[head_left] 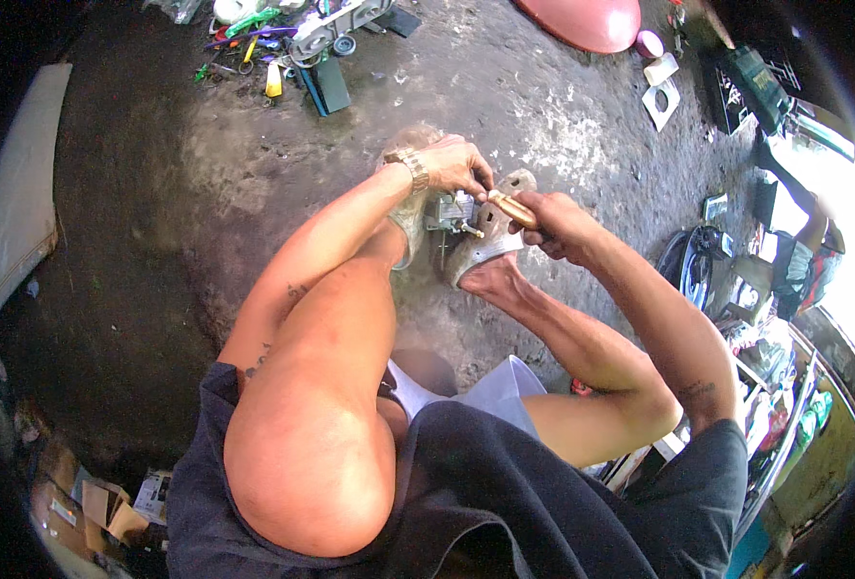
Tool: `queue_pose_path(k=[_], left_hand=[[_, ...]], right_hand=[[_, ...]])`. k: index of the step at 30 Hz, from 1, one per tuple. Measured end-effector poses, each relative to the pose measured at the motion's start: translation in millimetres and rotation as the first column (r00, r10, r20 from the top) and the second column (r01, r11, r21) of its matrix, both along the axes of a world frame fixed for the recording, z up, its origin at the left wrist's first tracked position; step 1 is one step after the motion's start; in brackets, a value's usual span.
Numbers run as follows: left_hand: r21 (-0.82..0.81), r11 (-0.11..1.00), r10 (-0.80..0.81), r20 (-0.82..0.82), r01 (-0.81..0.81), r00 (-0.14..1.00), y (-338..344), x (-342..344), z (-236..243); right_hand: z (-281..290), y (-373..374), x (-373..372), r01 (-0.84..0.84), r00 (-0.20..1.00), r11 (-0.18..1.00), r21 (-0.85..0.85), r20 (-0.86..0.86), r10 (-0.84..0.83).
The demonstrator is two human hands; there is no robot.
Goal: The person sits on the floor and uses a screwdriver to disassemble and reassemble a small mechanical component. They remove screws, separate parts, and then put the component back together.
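My left hand (452,166), with a metal watch on the wrist, has bent fingertips closed at the tip of a gold-coloured tool; what they hold is too small to name. My right hand (553,222) grips that gold-coloured tool (510,206), angled up and left toward the left hand's fingers. Just below them a small silver metal part (452,212) with a brass-coloured fitting sits between my feet, in pale worn clogs (476,253). The left hand hides part of the left clog.
Loose tools and parts (292,58) lie on the stained floor (206,164) ahead. A red basin (582,19) and pale plates (659,106) are upper right. Clutter and a bent metal frame (794,405) line the right; cardboard boxes (104,502) are lower left, a pale panel (17,193) left.
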State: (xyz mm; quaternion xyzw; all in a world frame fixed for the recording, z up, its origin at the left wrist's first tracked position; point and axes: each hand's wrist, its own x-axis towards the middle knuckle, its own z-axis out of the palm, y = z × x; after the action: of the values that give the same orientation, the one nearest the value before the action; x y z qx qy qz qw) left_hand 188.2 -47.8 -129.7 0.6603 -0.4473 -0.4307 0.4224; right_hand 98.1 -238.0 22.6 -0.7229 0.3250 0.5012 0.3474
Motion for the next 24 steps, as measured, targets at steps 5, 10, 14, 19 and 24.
queue_pose_path(k=[5, 10, 14, 19, 24], left_hand=[[-0.023, 0.987, 0.157, -0.059, -0.158, 0.986, 7, 3, 3], [-0.063, 0.991, 0.113, -0.070, -0.117, 0.991, 2, 5, 1], [-0.038, 0.989, 0.141, -0.052, -0.143, 0.989, 5, 0, -2], [-0.027, 0.998, 0.065, 0.081, -0.063, 0.995, 3, 2, 5], [-0.070, 0.991, 0.116, 0.032, -0.113, 0.993, 5, 3, -3]], right_hand=[[28, 18, 14, -0.596, 0.495, 0.584, -0.551, 0.320, 0.808], [9, -8, 26, -0.410, 0.872, 0.888, -0.207, 0.199, 0.448], [34, 16, 14, -0.497, 0.602, 0.713, -0.495, 0.396, 0.694], [36, 15, 15, -0.580, 0.651, 0.630, -0.516, 0.171, 0.740], [50, 10, 9, -0.521, 0.590, 0.672, -0.527, 0.347, 0.729]])
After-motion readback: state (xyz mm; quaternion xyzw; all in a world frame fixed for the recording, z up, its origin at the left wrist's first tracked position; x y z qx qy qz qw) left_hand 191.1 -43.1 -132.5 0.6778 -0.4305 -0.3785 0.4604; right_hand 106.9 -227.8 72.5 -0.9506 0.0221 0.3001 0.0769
